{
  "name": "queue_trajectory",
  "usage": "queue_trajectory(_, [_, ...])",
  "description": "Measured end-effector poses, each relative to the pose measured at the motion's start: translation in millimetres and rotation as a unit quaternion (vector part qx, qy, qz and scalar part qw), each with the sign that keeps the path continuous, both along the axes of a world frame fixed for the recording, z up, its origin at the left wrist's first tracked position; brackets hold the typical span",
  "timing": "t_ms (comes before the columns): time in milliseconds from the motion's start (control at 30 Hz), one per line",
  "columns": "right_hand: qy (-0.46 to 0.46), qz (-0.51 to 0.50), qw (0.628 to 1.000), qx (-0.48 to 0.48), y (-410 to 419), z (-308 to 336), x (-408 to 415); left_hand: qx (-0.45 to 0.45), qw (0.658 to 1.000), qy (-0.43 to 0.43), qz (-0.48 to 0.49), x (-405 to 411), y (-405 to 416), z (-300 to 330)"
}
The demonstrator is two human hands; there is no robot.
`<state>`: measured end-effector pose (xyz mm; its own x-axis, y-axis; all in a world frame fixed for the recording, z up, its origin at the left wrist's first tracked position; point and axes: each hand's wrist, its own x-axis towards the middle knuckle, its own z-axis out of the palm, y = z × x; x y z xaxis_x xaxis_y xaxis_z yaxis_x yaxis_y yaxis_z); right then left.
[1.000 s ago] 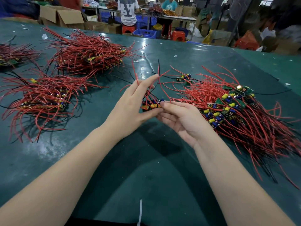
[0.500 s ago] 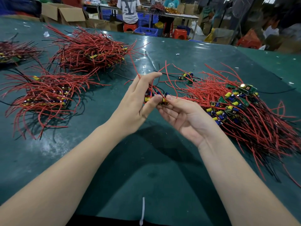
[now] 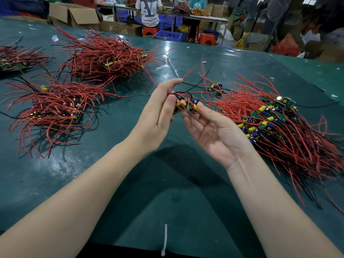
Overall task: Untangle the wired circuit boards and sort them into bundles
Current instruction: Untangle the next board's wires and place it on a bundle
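Workshop floor behind you: cardboard boxes (image 3: 74, 13), blue crates (image 3: 168, 35), red stools (image 3: 206, 39) and a standing person in a grey printed shirt (image 3: 149, 10) at a far bench.

Green table (image 3: 167, 183): fills most of the view, glossy and scuffed.

Loose pile of wired boards (image 3: 275, 123): largest heap, to your right, red and black wires fanned out, green boards with yellow and blue parts on top.

Sorted bundle, far left-centre (image 3: 104, 56); sorted bundle, near left (image 3: 54, 108); a third bundle (image 3: 14, 60) cut off by the left edge.

Your left hand (image 3: 158, 116): raised over the table centre, fingers held long and close together, thumb pressed against the small cluster of boards (image 3: 186, 106), with red wire ends running up past the fingertips.

Your right hand (image 3: 214, 131): palm up, fingers relaxed, fingertips and thumb pinching the same cluster from the right.

Stray single board (image 3: 216, 87): lies on the table just beyond your hands.

White cord end (image 3: 164, 239): hangs at the near edge.
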<state>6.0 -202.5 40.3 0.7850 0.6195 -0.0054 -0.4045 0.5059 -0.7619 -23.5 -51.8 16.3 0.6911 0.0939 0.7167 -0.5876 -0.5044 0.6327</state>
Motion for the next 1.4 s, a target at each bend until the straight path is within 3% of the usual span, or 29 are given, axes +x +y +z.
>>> queue_trajectory(200, [-0.037,-0.014,0.999,-0.009,0,3,1,-0.077,0.997,0.019,0.016,-4,-5,6])
queue_trajectory(400, [-0.027,-0.071,0.996,-0.054,-5,1,8,0.070,0.994,0.003,0.084,-3,8,7])
queue_trajectory(633, [-0.031,-0.170,0.978,-0.120,-8,-6,14,0.138,0.977,0.043,0.156,2,25,3])
queue_trajectory(733, [-0.017,-0.182,0.974,-0.132,-8,-10,16,0.167,0.948,0.087,0.258,0,37,3])
queue_trajectory(867, [0.004,-0.188,0.975,-0.115,-7,-13,19,0.183,0.878,0.208,0.390,-4,55,4])
queue_trajectory(967, [0.030,-0.181,0.980,-0.083,-6,-14,19,0.205,0.816,0.328,0.430,-7,61,2])
queue_trajectory(1033, [0.049,-0.171,0.982,-0.064,-5,-14,19,0.205,0.801,0.367,0.426,-7,61,2])
queue_trajectory(1133, [0.069,-0.155,0.984,-0.051,-5,-15,19,0.194,0.815,0.354,0.415,-6,60,3])
queue_trajectory(1300, [0.069,-0.146,0.985,-0.065,-4,-15,19,0.178,0.877,0.192,0.402,-5,50,3])
queue_trajectory(1400, [0.060,-0.135,0.987,-0.064,-1,-16,18,0.162,0.923,0.124,0.327,-2,44,7])
